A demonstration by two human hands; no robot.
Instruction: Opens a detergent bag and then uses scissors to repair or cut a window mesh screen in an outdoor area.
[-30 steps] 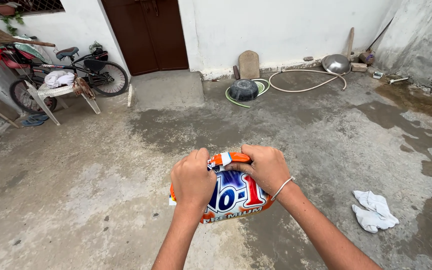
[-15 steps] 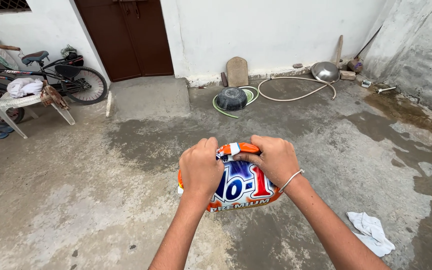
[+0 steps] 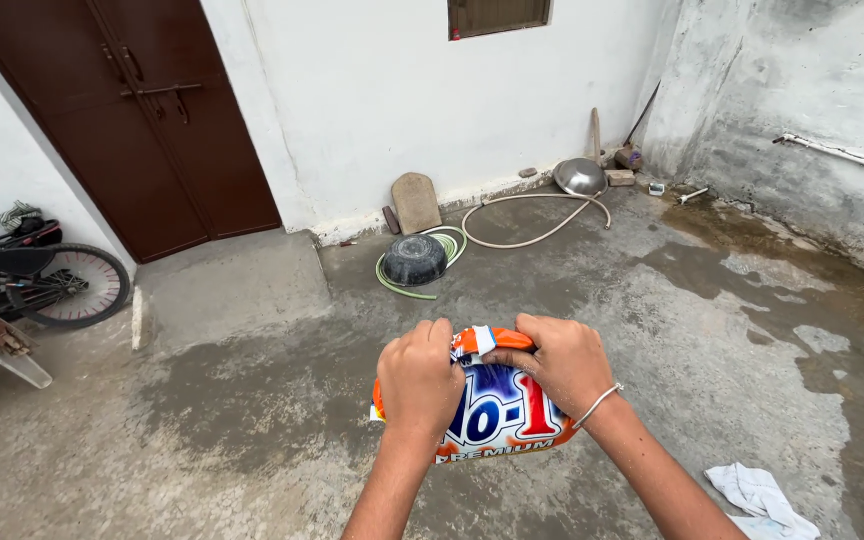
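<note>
An orange, white and blue plastic pouch (image 3: 497, 415), bulging and full, hangs in front of me over the concrete floor. My left hand (image 3: 419, 378) grips its top left corner with closed fingers. My right hand (image 3: 564, 362), a thin bangle at the wrist, pinches the top right edge. Both hands pull at the crumpled orange top seam between them. I cannot tell whether the seam is torn.
A white cloth (image 3: 760, 498) lies on the damp floor at lower right. An upturned black basin (image 3: 414, 259) sits in a coiled hose (image 3: 532, 226) near the wall, beside a metal bowl (image 3: 580, 176). A bicycle (image 3: 47, 284) stands at left by brown doors (image 3: 142, 120).
The view has tilted up and swung right, so the wall, window and door now fill the top. Both hands keep their grip on the pouch top, now closer to me.
</note>
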